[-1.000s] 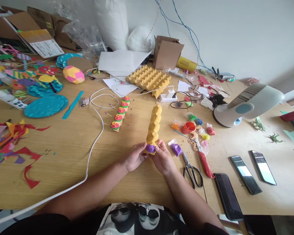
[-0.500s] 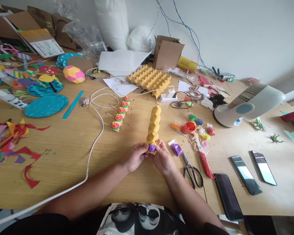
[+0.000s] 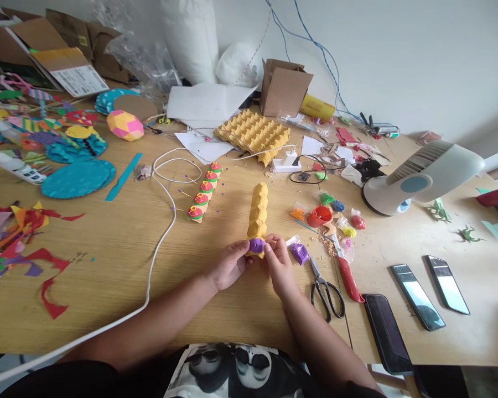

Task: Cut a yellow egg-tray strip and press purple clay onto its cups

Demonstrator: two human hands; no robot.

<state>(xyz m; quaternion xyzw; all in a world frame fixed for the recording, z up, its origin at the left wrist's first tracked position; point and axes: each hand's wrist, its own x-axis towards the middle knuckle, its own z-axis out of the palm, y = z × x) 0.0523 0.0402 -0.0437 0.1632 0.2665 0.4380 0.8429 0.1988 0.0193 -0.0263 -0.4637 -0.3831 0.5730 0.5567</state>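
Between my hands is a long yellow egg-carton strip [image 3: 258, 207], its bumpy length pointing away from me. Purple clay [image 3: 256, 245] covers the bump at its near end. My left hand [image 3: 231, 265] grips that end from the left, thumb at the clay's edge. From the other side my right hand [image 3: 279, 264] holds it, thumb pressing the clay; some fingers of both hands are hidden beneath. Just right of my right hand lies a bag of purple clay [image 3: 300, 253]. A decorated strip [image 3: 203, 193] with red and green clay caps rests to the left.
Black-handled scissors [image 3: 327, 290] and a red-handled knife [image 3: 347, 276] lie at right, near several phones [image 3: 387, 331]. Beyond them stand a red cup [image 3: 319, 216] and a white fan [image 3: 419, 177]. A white cable [image 3: 160, 243] crosses the left side. A yellow egg tray [image 3: 253, 135] sits at the back.
The strip's far end has swung slightly left and dipped. The purple clay looks wider across the bump, and my right thumb has shifted along its edge.
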